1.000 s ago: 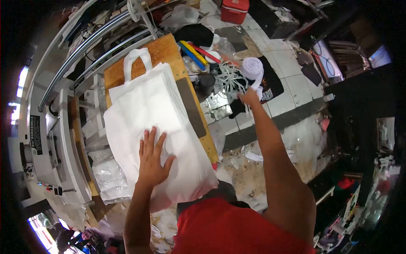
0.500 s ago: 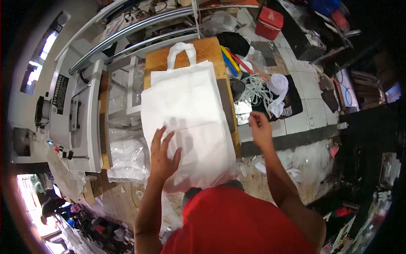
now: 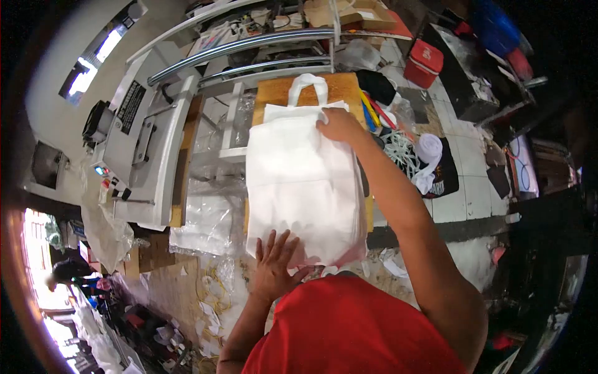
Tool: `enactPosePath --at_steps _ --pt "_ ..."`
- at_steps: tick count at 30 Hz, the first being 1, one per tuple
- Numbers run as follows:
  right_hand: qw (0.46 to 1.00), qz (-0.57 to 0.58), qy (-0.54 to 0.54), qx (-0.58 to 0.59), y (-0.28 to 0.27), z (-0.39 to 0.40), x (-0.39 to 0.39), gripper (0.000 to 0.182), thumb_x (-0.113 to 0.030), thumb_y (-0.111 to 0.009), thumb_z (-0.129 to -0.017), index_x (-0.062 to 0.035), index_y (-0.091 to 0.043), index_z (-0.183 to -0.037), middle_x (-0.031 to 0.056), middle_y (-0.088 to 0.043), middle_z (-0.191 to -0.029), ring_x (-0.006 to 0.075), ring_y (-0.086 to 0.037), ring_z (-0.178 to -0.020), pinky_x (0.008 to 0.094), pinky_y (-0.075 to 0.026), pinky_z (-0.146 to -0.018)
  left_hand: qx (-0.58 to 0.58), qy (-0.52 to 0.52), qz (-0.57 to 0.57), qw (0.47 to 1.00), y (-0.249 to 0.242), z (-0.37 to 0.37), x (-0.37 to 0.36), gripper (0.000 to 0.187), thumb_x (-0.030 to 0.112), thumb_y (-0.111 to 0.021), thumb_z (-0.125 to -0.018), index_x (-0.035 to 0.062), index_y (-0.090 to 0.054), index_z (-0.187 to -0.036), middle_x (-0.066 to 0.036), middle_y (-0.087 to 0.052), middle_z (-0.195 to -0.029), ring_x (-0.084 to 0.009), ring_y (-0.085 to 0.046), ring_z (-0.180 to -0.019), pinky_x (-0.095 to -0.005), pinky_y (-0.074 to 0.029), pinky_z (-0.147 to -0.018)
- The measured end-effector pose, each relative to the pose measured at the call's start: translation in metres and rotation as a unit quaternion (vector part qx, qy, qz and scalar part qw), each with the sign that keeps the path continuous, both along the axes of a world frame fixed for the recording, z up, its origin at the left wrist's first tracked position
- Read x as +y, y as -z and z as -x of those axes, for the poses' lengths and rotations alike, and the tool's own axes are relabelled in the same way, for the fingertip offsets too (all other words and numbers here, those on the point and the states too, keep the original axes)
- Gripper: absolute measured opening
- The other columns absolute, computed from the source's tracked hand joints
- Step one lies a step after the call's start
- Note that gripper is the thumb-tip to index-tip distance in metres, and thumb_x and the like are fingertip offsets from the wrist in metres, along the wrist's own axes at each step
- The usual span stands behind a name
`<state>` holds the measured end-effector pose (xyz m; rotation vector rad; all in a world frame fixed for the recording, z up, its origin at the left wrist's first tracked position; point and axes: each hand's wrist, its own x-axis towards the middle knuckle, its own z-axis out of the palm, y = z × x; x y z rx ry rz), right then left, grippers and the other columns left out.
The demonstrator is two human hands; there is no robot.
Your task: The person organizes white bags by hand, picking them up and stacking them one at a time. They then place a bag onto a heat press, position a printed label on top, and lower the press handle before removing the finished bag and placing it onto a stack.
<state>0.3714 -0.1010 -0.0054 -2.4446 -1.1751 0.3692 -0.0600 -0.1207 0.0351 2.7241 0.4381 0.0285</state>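
Note:
A stack of white fabric tote bags (image 3: 305, 181) lies flat on a wooden board, with one looped handle (image 3: 308, 84) sticking out at the far end. My left hand (image 3: 274, 265) rests with spread fingers on the near left edge of the top bag. At the far right corner of the stack is my right hand (image 3: 341, 124), its thumb and fingers closed on the top bag's edge. How many layers they pinch is hidden.
Left of the stack stands a grey-white machine (image 3: 140, 146) with metal rails. Plastic-wrapped white material (image 3: 208, 218) lies beside the board. To the right are a white fabric roll (image 3: 428, 148), tangled pale strips (image 3: 400, 149) and a red box (image 3: 424, 63).
My right hand has moved from beside the stack to the top bag's far right corner. My left hand has shifted to its near edge. The camera view has shifted too.

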Motion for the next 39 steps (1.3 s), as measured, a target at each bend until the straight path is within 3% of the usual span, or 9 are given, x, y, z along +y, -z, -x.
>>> enactPosePath --at_steps 6,12,16,22,25,29,32,34,39 --pt "0.988 0.147 0.031 0.029 -0.009 -0.012 0.016 0.072 -0.06 -0.047 -0.089 -0.0109 -0.056 -0.141 0.0184 -0.05 -0.147 0.0346 -0.045 -0.138 0.0561 -0.031 -0.113 -0.184 -0.192 0.061 0.962 0.026 0.051 0.008 0.078 0.029 -0.076 -0.085 0.0086 -0.039 -0.15 -0.023 -0.033 -0.156 -0.0458 -0.028 -0.145 -0.0584 -0.028 -0.115" --pt "0.966 0.163 0.039 0.197 -0.016 -0.044 0.008 0.084 -0.069 -0.058 -0.08 -0.0066 -0.06 -0.135 0.0199 -0.054 -0.142 0.034 -0.055 -0.126 0.0444 -0.042 -0.105 -0.242 -0.409 0.569 0.671 0.036 0.061 -0.001 0.074 0.034 -0.064 -0.098 0.0085 -0.023 -0.155 -0.015 -0.038 -0.153 -0.029 -0.046 -0.133 -0.0435 -0.044 -0.103" --pt "0.938 0.174 0.099 0.282 -0.007 -0.06 0.005 0.095 -0.076 -0.074 -0.066 -0.0053 -0.062 -0.129 0.0139 -0.061 -0.129 0.027 -0.061 -0.109 0.0383 -0.048 -0.09 -0.23 -0.335 0.449 0.796 0.086 0.065 0.012 0.062 0.029 -0.066 -0.097 0.0057 -0.036 -0.147 -0.013 -0.06 -0.126 -0.0241 -0.06 -0.113 -0.0404 -0.052 -0.091" --pt "0.915 0.166 0.12 0.348 0.02 -0.094 -0.015 0.084 -0.073 -0.081 -0.065 -0.0117 -0.065 -0.121 0.0039 -0.067 -0.111 0.0198 -0.063 -0.097 0.0345 -0.049 -0.082 -0.255 -0.362 0.53 0.723 0.067 0.05 0.009 0.053 0.015 -0.071 -0.093 0.0011 -0.042 -0.136 -0.015 -0.065 -0.11 -0.0209 -0.068 -0.088 -0.0331 -0.059 -0.07" --pt "0.802 -0.015 0.132 0.582 0.005 -0.09 -0.045 0.07 -0.067 -0.065 -0.086 -0.0116 -0.061 -0.129 0.0029 -0.066 -0.11 0.0193 -0.063 -0.095 0.0362 -0.05 -0.084 -0.267 -0.347 0.531 0.726 0.075 0.055 0.009 0.056 0.016 -0.072 -0.092 0.0012 -0.042 -0.137 -0.017 -0.062 -0.118 -0.0223 -0.068 -0.09 -0.0327 -0.059 -0.07" --pt "0.78 -0.205 0.1 0.583 0.008 -0.062 -0.067 0.074 -0.076 -0.062 -0.082 -0.0082 -0.067 -0.111 0.007 -0.066 -0.099 0.0209 -0.062 -0.09 0.0383 -0.05 -0.076 -0.242 -0.34 0.452 0.789 0.099 0.062 0.013 0.065 0.021 -0.074 -0.091 0.0002 -0.038 -0.142 -0.022 -0.055 -0.128 -0.0222 -0.067 -0.096 -0.0336 -0.059 -0.07" --pt "0.9 -0.149 0.153 0.38 0.035 -0.061 -0.082 0.077 -0.075 -0.059 -0.084 -0.0061 -0.066 -0.118 0.0109 -0.067 -0.105 0.0228 -0.063 -0.095 0.0383 -0.05 -0.078 -0.281 -0.343 0.315 0.839 0.043 0.044 0.006 0.073 0.022 -0.074 -0.088 -0.0011 -0.036 -0.146 -0.027 -0.047 -0.139 -0.0316 -0.06 -0.117 -0.0437 -0.055 -0.09" --pt "0.931 -0.074 0.168 0.316 0.001 -0.022 -0.092 0.085 -0.076 -0.057 -0.085 -0.003 -0.064 -0.127 0.0162 -0.068 -0.117 0.03 -0.064 -0.104 0.0393 -0.051 -0.083 -0.246 -0.263 -0.048 0.932 0.013 0.034 0.009 0.076 0.018 -0.073 -0.085 -0.0025 -0.035 -0.147 -0.029 -0.042 -0.145 -0.0425 -0.044 -0.135 -0.0533 -0.039 -0.11" --pt "0.936 -0.072 0.224 0.262 0.004 0.012 -0.085 0.103 -0.078 -0.062 -0.078 0.0065 -0.052 -0.137 0.0251 -0.058 -0.136 0.0377 -0.056 -0.125 0.0394 -0.044 -0.104 -0.113 -0.039 -0.029 0.992 -0.002 -0.037 0.016 0.075 0.021 -0.07 -0.086 0.0084 -0.035 -0.152 -0.024 -0.028 -0.158 -0.0511 -0.024 -0.145 -0.0587 -0.025 -0.117"
